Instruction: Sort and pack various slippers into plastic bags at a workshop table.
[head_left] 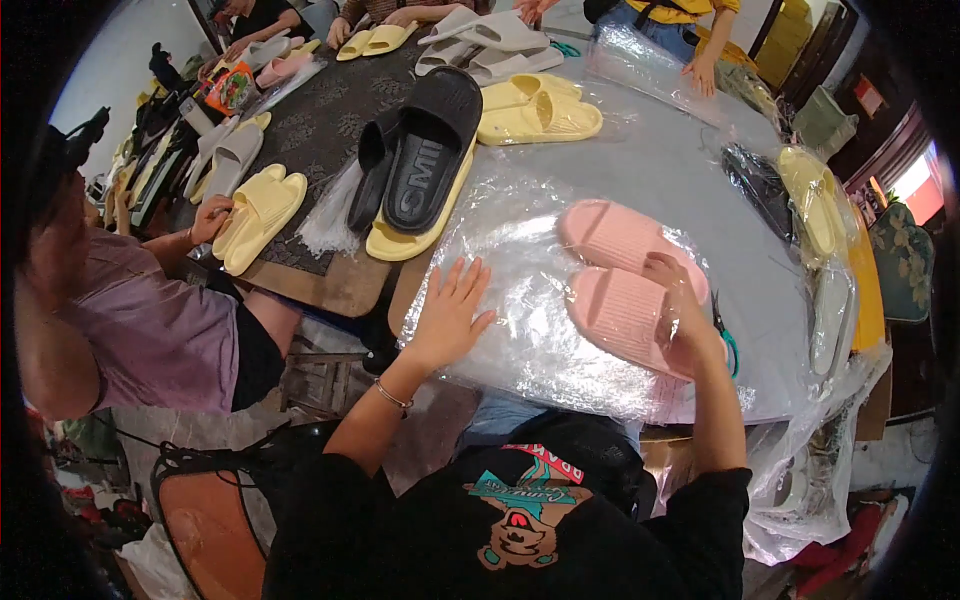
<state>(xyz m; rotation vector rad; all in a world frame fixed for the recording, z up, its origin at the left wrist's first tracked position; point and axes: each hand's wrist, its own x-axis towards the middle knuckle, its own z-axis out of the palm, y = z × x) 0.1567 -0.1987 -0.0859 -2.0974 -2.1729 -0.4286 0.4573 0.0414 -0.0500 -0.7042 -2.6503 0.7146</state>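
Note:
A pair of pink slide slippers (612,308) lies side by side on a stack of clear plastic bags (510,300) at the table's near edge. My right hand (682,312) grips the pair near the foot openings, its fingers bent and partly hidden between the slippers. My left hand (450,312) lies flat on the plastic to the left, fingers spread, holding nothing. Teal-handled scissors (732,350) rest beside my right wrist.
Black slides (425,150) sit on yellow ones (400,240) ahead; another yellow pair (540,110) lies farther back. Bagged slippers (812,200) line the right edge. A co-worker at left touches yellow slippers (262,215); others stand across the table (660,170).

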